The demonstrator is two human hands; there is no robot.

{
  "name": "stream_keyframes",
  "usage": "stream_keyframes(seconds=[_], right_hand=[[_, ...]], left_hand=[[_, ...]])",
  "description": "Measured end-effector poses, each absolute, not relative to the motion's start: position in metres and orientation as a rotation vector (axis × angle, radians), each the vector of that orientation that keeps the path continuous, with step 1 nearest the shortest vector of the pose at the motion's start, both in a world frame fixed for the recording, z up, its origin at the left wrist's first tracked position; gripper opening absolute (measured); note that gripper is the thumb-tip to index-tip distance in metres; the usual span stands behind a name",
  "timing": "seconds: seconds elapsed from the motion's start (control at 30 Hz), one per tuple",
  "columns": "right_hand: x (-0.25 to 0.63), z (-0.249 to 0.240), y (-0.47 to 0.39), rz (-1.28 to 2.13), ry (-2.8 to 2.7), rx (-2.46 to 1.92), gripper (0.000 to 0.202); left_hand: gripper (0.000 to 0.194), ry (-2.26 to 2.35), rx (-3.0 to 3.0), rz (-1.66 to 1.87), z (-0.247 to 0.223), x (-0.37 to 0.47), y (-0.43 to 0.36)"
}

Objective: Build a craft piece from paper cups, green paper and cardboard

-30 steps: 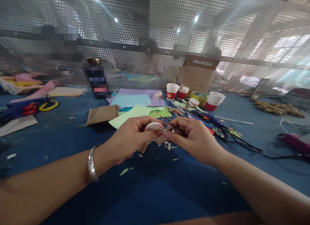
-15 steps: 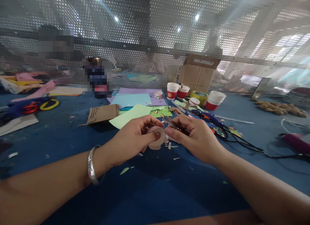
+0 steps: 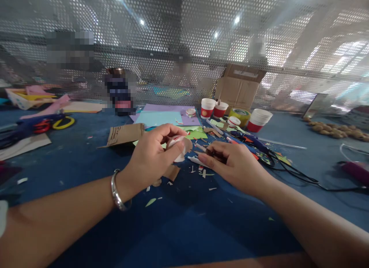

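Observation:
My left hand (image 3: 154, 154) grips a small white paper cup piece (image 3: 180, 147) with red marks, its thumb pressed on the near side. To the right of it, my right hand (image 3: 235, 162) is closed round small scissors (image 3: 201, 150), whose tips point left toward the cup piece without touching it. Most of the scissors is hidden by the fingers. Beneath the hands, paper scraps (image 3: 204, 173) and a brown cardboard piece (image 3: 172, 172) lie on the blue table (image 3: 184, 229).
Paper cups (image 3: 207, 108), yellow tape (image 3: 240, 116) and a cardboard box (image 3: 238, 89) stand at the back. A glue gun (image 3: 253, 140) with a black cable lies right. Cardboard (image 3: 126, 134) and coloured sheets (image 3: 158, 118) lie behind my left hand; yellow-handled scissors (image 3: 63, 123) lie far left.
My left hand has lifted and turned the cup piece, moving it slightly left and away from the scissors. The cardboard piece beneath now shows more. My right hand has barely moved.

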State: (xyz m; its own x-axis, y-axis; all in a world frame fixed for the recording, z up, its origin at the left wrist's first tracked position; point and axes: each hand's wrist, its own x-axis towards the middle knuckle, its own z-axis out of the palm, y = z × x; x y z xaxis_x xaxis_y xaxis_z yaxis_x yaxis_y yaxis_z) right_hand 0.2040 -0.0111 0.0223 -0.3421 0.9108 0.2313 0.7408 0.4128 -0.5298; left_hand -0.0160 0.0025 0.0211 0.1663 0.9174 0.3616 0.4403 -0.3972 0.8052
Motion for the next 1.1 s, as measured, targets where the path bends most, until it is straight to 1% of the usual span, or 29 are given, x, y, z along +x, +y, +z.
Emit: stream_keyframes(seconds=[0.17,0.57,0.77,1.1], right_hand=[[0.204,0.021,-0.012,0.507,-2.181,-1.347,0.040],[0.203,0.023,-0.014,0.485,-2.237,-1.363,0.043],[0.204,0.021,-0.013,0.468,-2.255,-1.343,0.043],[0.204,0.023,-0.015,0.422,-2.278,-1.356,0.042]], left_hand=[[0.019,1.273,1.958,1.202,0.022,-0.014,-0.002],[0.012,1.298,2.170,1.255,0.029,-0.010,-0.016],[0.013,1.278,2.200,1.219,0.029,-0.010,-0.017],[0.017,1.240,2.082,1.127,0.030,-0.010,-0.016]])
